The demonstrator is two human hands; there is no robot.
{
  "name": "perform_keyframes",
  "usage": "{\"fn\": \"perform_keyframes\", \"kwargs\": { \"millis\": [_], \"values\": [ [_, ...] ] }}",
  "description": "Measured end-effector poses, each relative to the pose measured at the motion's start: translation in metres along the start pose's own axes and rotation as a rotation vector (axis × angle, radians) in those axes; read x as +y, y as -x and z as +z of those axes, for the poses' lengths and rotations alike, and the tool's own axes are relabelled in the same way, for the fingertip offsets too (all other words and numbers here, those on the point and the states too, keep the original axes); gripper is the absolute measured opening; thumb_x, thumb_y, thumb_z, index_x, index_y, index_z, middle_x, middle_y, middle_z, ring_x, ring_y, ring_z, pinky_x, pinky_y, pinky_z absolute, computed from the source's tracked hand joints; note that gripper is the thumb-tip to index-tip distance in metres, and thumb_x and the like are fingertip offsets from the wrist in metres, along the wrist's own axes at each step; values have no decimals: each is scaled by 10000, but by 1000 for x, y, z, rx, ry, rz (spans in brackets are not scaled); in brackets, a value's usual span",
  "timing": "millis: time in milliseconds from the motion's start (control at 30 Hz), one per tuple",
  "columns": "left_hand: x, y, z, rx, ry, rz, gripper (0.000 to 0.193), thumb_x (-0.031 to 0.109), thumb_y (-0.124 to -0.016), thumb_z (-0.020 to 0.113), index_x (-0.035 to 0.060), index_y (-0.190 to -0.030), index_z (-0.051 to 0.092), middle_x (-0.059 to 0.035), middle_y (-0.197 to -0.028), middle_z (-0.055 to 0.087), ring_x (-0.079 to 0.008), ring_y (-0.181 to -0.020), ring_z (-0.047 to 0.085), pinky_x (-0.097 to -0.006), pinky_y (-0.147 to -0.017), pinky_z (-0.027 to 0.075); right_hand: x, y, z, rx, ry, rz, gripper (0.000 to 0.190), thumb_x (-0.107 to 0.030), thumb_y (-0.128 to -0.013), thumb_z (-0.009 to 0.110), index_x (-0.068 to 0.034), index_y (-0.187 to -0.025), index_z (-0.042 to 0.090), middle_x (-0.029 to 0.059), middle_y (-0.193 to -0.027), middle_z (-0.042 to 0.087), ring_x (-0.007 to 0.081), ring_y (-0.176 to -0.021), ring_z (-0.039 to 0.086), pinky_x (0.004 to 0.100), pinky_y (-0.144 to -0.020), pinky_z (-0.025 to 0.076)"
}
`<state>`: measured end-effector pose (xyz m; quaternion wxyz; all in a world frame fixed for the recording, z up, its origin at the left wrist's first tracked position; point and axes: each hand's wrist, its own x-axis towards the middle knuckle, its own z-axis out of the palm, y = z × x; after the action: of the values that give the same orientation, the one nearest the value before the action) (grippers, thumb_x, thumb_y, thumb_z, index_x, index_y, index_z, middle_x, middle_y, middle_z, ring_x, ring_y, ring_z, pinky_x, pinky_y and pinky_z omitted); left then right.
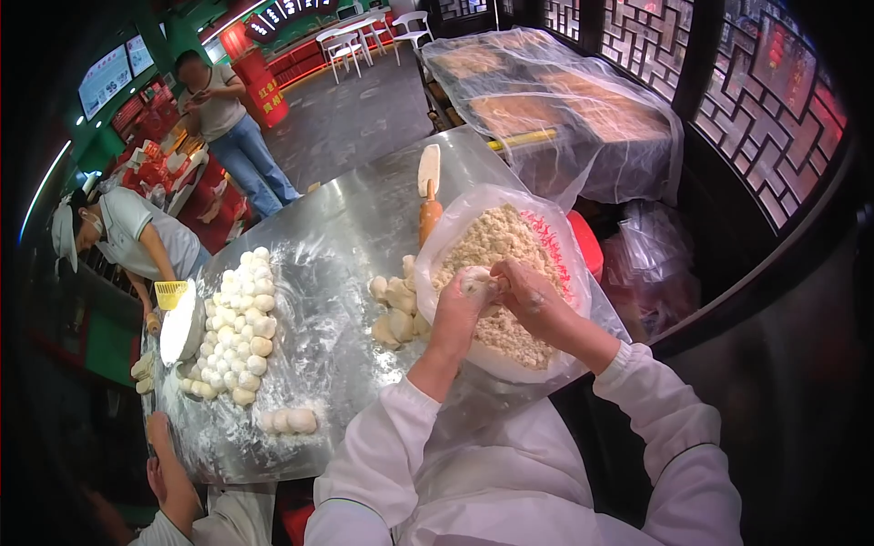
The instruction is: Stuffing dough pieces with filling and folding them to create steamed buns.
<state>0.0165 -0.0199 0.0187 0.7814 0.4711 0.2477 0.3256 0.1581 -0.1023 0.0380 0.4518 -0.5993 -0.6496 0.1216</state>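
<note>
My left hand (456, 307) cups a small round piece of white dough (477, 283). At its edge the bent fingers of my right hand (529, 297) pinch the dough; they hide part of it. Both hands are over a container lined with a clear plastic bag (437, 235), which holds a pale crumbly filling (502, 235). Several flattened dough pieces (396, 304) lie in a heap at the container's left side. Beyond them rests a rolling pin with a wooden handle (429, 217), its far part white with flour.
Many floured dough balls (239, 327) cover the left of the steel table (334, 239), near a flour bowl (183, 331) and yellow basket (171, 295). A short dough row (290, 421) lies closer. Co-workers' hands (158, 437) reach the left edge. Plastic-covered trays (546, 89) stand beyond.
</note>
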Motion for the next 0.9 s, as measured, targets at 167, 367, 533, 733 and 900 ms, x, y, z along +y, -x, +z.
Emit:
{"fn": "perform_keyframes", "kwargs": {
  "millis": [167,367,533,733,900],
  "values": [
    [12,3,-12,-19,95,-11,310,49,-940,650,23,-1237,567,-87,-1048,663,-201,-914,684,-308,-762,572,21,6,-18,-86,71,137,218,-37,-879,669,-24,-1079,584,149,-1084,655,333,-995,625,426,-845,496],
    [29,7,7,-96,309,-108,273,137,-1017,560,12,-1260,551,-104,-1080,659,-218,-916,678,-307,-710,560,17,10,-20,-179,202,-14,632,-239,-849,767,-85,-1392,484,154,-1540,402,388,-1394,370,491,-1121,347],
    [19,15,-5,-71,164,-83,349,295,-1063,505,17,-1268,554,-86,-1105,659,-172,-944,663,-282,-765,540,-4,-2,-4,-157,16,-144,755,-232,-845,776,-49,-1462,381,169,-1564,352,374,-1403,392,437,-1125,366],
    [25,27,15,-149,148,-174,381,282,-1067,499,25,-1348,521,-38,-1215,596,-90,-1114,566,-268,-965,471,-21,11,-7,-118,-432,191,421,-103,-961,593,-19,-1354,468,165,-1384,513,255,-1216,551,354,-998,465],
    [11,26,7,-211,55,-18,364,203,-1071,463,17,-1380,511,-34,-1214,594,-101,-1146,557,-271,-999,457,-31,0,-6,-48,-453,277,255,-105,-998,504,-25,-1235,551,160,-1257,585,218,-1163,574,338,-951,485]
  ]
}}
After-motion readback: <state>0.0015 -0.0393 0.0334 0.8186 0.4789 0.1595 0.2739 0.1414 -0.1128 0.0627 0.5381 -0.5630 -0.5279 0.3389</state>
